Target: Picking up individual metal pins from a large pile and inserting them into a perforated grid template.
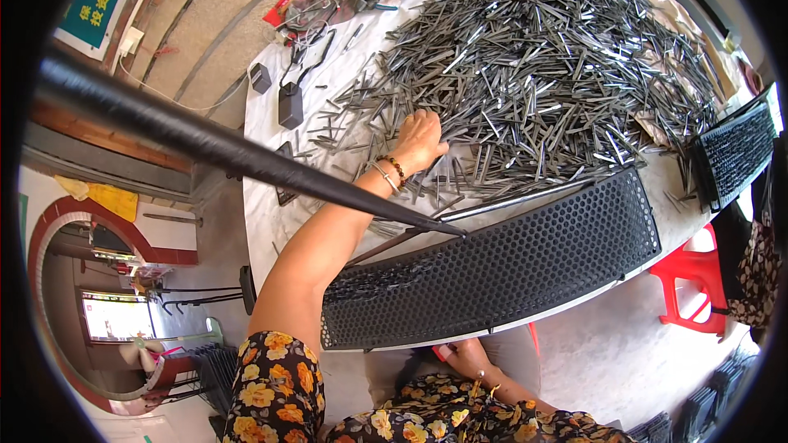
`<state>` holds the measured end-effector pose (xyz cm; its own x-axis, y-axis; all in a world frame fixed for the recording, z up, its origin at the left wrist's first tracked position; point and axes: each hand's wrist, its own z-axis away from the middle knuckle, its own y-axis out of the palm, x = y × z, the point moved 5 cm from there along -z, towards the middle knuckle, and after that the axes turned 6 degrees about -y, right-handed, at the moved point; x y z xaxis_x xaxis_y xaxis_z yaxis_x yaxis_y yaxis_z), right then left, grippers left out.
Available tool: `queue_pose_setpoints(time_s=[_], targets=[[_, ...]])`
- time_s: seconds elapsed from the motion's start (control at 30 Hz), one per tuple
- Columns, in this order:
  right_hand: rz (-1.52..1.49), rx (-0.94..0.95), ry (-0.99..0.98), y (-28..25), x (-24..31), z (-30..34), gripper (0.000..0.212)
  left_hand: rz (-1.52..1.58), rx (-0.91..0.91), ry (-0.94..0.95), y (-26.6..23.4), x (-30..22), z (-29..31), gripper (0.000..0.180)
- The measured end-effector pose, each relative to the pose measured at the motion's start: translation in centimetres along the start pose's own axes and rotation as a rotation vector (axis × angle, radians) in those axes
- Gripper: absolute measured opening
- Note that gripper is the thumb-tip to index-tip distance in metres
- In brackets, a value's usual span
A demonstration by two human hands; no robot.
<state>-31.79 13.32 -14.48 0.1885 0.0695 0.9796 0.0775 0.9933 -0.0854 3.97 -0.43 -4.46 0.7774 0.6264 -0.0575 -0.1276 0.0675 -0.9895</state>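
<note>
My left hand (419, 141), with a beaded bracelet and a bangle at the wrist, reaches to the near edge of a big pile of dark flat strips (542, 66). Its fingers are curled down and partly hidden, and what they hold does not show. In front of me lies a long, curved black panel (509, 254) full of round holes. Rows of dark strips (377, 283) stand in the holes near its left end. Below the panel's front edge, over my lap, is my right hand (469, 358), its fingers closed beside a small red thing (444, 352).
A black pole (246, 156) slants across the view above my left arm. Black adapters (290, 105) with cords lie on the white-covered table (275, 139). At right are another black panel (735, 152), a red stool (694, 275) and part of a person (759, 267).
</note>
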Motion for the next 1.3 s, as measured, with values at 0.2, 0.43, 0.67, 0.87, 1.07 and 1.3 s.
queue_pose_setpoints(time_s=[0.2, 0.43, 0.67, 0.87, 1.07, 1.3], targets=[[0.017, -0.087, -0.197, -0.1, 0.9, -0.2, 0.022, 0.482, -0.046, -0.106, 0.8, 6.5, -0.6, 0.042], [-0.084, -0.080, -0.011, 1.1, -1.9, 0.1, 0.019, 1.946, 0.129, -0.554, 3.0, 12.1, 1.5, 0.022], [-0.069, -0.098, -0.076, 1.7, -1.8, -0.1, 0.021, 2.253, -0.001, -0.576, 5.0, 15.8, 3.5, 0.025], [0.020, -0.058, -0.015, 1.8, -2.1, -0.1, 0.019, 2.255, -0.151, -0.856, 4.5, 16.1, 5.2, 0.021], [0.083, -0.086, -0.055, 1.8, -1.8, -0.2, 0.019, 1.722, -0.443, -0.668, 2.7, 17.7, 7.1, 0.021], [0.102, -0.070, -0.067, 2.1, -1.1, -0.4, 0.019, 1.203, -0.762, -0.318, 1.9, 15.3, 8.3, 0.023]])
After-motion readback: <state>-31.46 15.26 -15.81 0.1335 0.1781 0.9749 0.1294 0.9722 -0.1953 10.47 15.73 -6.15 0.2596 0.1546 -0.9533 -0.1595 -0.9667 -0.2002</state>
